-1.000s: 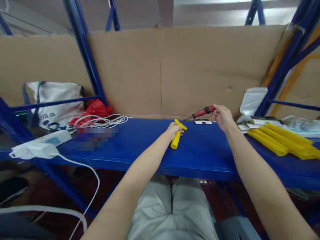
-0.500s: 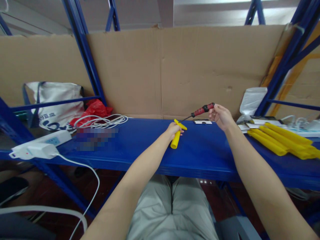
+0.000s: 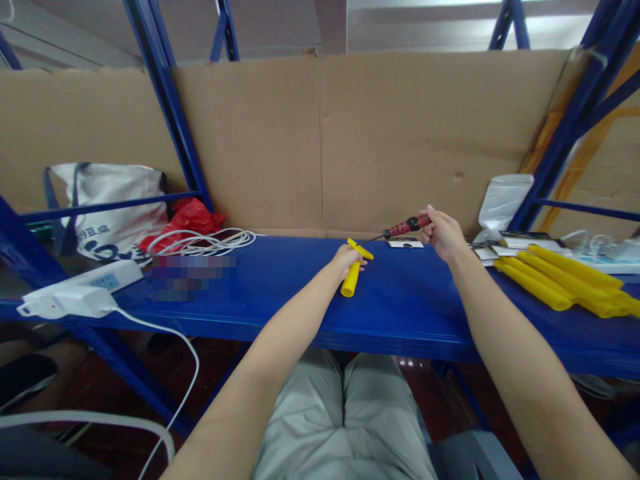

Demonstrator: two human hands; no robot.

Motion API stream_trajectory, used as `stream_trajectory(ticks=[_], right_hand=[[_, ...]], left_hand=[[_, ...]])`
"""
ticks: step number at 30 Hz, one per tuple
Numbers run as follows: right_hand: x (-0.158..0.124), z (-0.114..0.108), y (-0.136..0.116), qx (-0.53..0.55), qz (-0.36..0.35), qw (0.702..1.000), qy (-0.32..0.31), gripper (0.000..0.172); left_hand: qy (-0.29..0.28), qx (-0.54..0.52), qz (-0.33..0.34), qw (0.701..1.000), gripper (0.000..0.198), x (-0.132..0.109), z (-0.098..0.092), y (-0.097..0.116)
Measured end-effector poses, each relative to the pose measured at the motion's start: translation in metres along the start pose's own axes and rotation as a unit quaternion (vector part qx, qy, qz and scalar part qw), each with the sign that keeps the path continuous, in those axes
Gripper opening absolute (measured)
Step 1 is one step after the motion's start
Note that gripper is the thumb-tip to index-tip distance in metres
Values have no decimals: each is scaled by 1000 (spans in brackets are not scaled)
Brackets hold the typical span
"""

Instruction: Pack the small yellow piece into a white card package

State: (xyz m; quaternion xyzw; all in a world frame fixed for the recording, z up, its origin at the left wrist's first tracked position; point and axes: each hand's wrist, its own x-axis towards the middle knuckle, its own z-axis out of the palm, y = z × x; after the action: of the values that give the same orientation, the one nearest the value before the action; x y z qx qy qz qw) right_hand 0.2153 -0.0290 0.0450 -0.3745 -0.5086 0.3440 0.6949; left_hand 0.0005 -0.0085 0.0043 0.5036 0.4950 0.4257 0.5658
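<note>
My left hand [image 3: 347, 261] is closed around a yellow T-shaped piece [image 3: 351, 280], its tube-like lower part pointing down towards me and its crosspiece showing above my fingers. In my right hand [image 3: 443, 233] the end of a red and black screwdriver [image 3: 399, 229] is pinched between the fingertips. The screwdriver slants down to the left, and its thin shaft reaches the yellow crosspiece beside my left fingers. Whether the tip sits in a screw is too small to tell.
At the right lie several yellow tubes [image 3: 570, 280] beside white packets. A white card [image 3: 405, 244] lies behind the screwdriver. On the left are a power strip [image 3: 80, 290], coiled white cable [image 3: 215, 241], a red plastic bag [image 3: 187, 223] and a cloth bag [image 3: 117, 207]. Cardboard [image 3: 400, 133] stands behind.
The screwdriver's handle has dipped slightly and shifted a little to the right, with my right fingers moving on its end. My left hand and the yellow piece have stayed almost still.
</note>
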Motion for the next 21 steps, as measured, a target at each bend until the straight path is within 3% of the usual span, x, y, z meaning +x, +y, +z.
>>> stream_trajectory(ticks=[9,15,21], right_hand=[[-4,1,-6,21,21,999,-33,31],[1,0,0,13,2,1000,5,42],[-2,1,-1,2,5,1000,14,36]], left_hand=[[-4,-8,-3,1000,39,3,-1,-1],[-5,-7,-4,1000,40,2,0,-1],[-3,-4,-6,1000,43,2,0,-1]])
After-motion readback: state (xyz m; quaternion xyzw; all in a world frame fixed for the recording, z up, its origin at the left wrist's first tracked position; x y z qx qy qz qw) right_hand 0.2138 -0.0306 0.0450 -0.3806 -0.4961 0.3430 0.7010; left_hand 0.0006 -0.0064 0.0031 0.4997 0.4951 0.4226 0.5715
